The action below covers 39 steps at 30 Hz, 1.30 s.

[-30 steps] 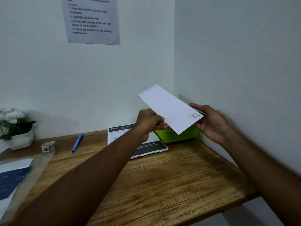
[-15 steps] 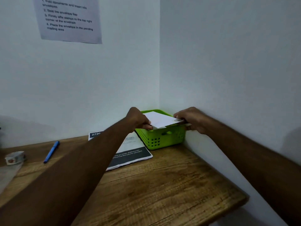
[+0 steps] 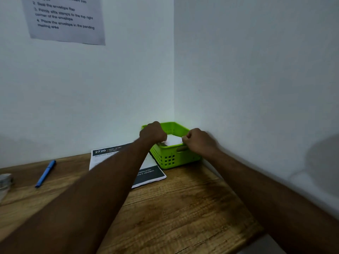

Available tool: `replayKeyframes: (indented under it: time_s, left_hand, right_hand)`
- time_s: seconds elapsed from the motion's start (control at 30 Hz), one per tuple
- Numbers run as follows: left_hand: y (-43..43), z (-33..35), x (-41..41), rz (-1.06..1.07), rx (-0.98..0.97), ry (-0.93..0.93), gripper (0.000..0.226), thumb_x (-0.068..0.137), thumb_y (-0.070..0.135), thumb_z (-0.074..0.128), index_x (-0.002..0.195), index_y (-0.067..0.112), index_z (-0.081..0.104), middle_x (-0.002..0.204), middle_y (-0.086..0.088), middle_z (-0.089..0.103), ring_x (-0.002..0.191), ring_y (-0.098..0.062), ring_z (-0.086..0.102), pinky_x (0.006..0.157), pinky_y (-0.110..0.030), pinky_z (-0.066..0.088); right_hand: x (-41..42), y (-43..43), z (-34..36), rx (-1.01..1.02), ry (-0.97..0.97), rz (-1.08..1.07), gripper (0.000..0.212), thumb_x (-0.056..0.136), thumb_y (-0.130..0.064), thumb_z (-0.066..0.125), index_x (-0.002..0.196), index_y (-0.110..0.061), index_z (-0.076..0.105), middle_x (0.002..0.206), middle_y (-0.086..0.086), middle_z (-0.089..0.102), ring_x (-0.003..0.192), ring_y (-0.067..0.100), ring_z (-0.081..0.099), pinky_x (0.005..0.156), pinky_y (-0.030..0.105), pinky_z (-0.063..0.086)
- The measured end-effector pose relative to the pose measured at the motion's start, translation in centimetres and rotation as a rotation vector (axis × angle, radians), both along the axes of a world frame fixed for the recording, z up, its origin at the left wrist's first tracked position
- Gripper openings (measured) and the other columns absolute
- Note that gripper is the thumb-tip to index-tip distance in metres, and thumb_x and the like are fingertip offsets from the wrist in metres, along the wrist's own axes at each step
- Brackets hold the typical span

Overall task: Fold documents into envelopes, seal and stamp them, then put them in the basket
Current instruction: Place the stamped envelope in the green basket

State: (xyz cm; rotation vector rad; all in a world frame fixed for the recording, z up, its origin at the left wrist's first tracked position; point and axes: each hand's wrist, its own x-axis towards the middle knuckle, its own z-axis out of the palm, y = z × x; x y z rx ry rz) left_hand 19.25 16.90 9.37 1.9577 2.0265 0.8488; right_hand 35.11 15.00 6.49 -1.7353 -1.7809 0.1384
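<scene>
Head cam: envelope in basket, left hand and right hand fingers pinch its ends; I'd say only release remains.

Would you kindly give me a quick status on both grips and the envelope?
Left grip and right grip each hold an end of the envelope. Envelope down inside the green basket. Nothing in the way.
</scene>
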Motion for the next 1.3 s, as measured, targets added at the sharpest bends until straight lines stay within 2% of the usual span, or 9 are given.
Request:
replayKeyframes:
  time_s: [0.1, 0.27, 0.53, 0.73, 0.83, 0.97, 1.1, 1.2, 1.3]
  left_hand:
    - [0.2, -0.3, 0.3, 0.019, 0.007, 0.074, 0.042, 0.079, 0.025, 0.067, 0.117, 0.011, 0.054, 0.118, -0.008, 0.063, 0.110, -0.027, 0.059, 0.077, -0.030, 0.041]
    - [0.4, -0.8, 0.1, -0.022, -0.014, 0.165, 0.031, 0.071, 0.026, 0.066, 0.099, 0.016, 0.059, 0.099, -0.003, 0.071, 0.096, -0.022, 0.065, 0.073, -0.029, 0.045]
    - [-0.9, -2.5, -1.2, 0.028, 0.378, 0.090, 0.016, 0.080, 0.024, 0.056, 0.082, 0.016, 0.069, 0.089, -0.002, 0.071, 0.092, -0.026, 0.064, 0.088, -0.036, 0.044]
    - [-2.9, -1.9, -5.7, 0.091, 0.447, 0.080, 0.015, 0.084, 0.025, 0.056, 0.088, 0.019, 0.069, 0.099, 0.000, 0.070, 0.100, -0.025, 0.061, 0.089, -0.036, 0.038]
    - [-4.2, -1.7, -8.5, 0.141, 0.434, 0.121, 0.013, 0.085, 0.026, 0.056, 0.089, 0.020, 0.067, 0.102, 0.001, 0.068, 0.102, -0.025, 0.059, 0.089, -0.036, 0.036]
    - [-6.7, -1.9, -12.5, 0.179, 0.371, 0.172, 0.012, 0.081, 0.023, 0.059, 0.084, 0.020, 0.070, 0.098, 0.002, 0.070, 0.097, -0.024, 0.062, 0.088, -0.038, 0.039]
    - [-10.1, -3.0, -16.5, 0.159, 0.250, 0.287, 0.010, 0.079, 0.027, 0.062, 0.083, 0.023, 0.070, 0.094, 0.004, 0.070, 0.094, -0.020, 0.063, 0.085, -0.035, 0.042]
    - [-13.0, -4.0, -18.7, 0.153, 0.226, 0.458, 0.012, 0.083, 0.033, 0.060, 0.083, 0.025, 0.068, 0.090, 0.006, 0.070, 0.089, -0.016, 0.064, 0.083, -0.034, 0.040]
    - [-15.4, -5.5, -20.1, 0.100, 0.178, 0.437, 0.021, 0.082, 0.044, 0.063, 0.079, 0.024, 0.068, 0.084, 0.009, 0.069, 0.082, -0.012, 0.063, 0.079, -0.031, 0.045]
  right_hand:
    - [-0.6, -0.2, -0.4, 0.075, -0.129, -0.074, 0.036, 0.092, -0.037, 0.046, 0.094, -0.010, 0.070, 0.099, 0.015, 0.070, 0.098, 0.033, 0.061, 0.071, 0.032, 0.041]
    - [-0.7, -1.0, -1.1, 0.183, -0.217, -0.114, 0.046, 0.099, -0.037, 0.035, 0.098, -0.008, 0.070, 0.100, 0.019, 0.068, 0.100, 0.035, 0.059, 0.076, 0.035, 0.045]
    - [-1.4, -1.3, -1.3, 0.416, -0.446, -0.095, 0.043, 0.098, -0.038, 0.035, 0.078, -0.019, 0.068, 0.084, 0.003, 0.069, 0.095, 0.026, 0.054, 0.083, 0.041, 0.029]
    - [-4.5, -1.8, -0.8, 0.653, -0.258, 0.128, 0.022, 0.091, -0.031, 0.048, 0.089, -0.022, 0.068, 0.087, -0.004, 0.070, 0.089, 0.022, 0.058, 0.080, 0.038, 0.027]
    - [-7.0, -2.4, -0.7, 0.738, -0.229, 0.332, 0.017, 0.084, -0.024, 0.054, 0.092, -0.026, 0.069, 0.085, -0.007, 0.070, 0.081, 0.018, 0.059, 0.078, 0.038, 0.036]
    - [-10.7, -3.4, -1.1, 0.440, -0.134, 0.731, 0.014, 0.086, -0.022, 0.066, 0.099, -0.024, 0.070, 0.091, -0.009, 0.069, 0.071, 0.006, 0.055, 0.076, 0.035, 0.048]
    - [-13.9, -4.6, -2.3, 0.093, -0.347, 0.961, 0.046, 0.084, -0.048, 0.070, 0.125, -0.030, 0.058, 0.117, -0.009, 0.059, 0.086, 0.009, 0.062, 0.081, 0.030, 0.047]
    - [-14.7, -5.2, -3.0, 0.011, -0.485, 1.001, 0.059, 0.079, -0.060, 0.068, 0.129, -0.034, 0.052, 0.123, -0.015, 0.056, 0.094, 0.006, 0.060, 0.086, 0.029, 0.046]
    - [-14.9, -5.3, -3.9, 0.083, -0.499, 0.992, 0.047, 0.081, -0.057, 0.067, 0.121, -0.034, 0.058, 0.118, -0.017, 0.061, 0.092, 0.003, 0.060, 0.086, 0.030, 0.047]
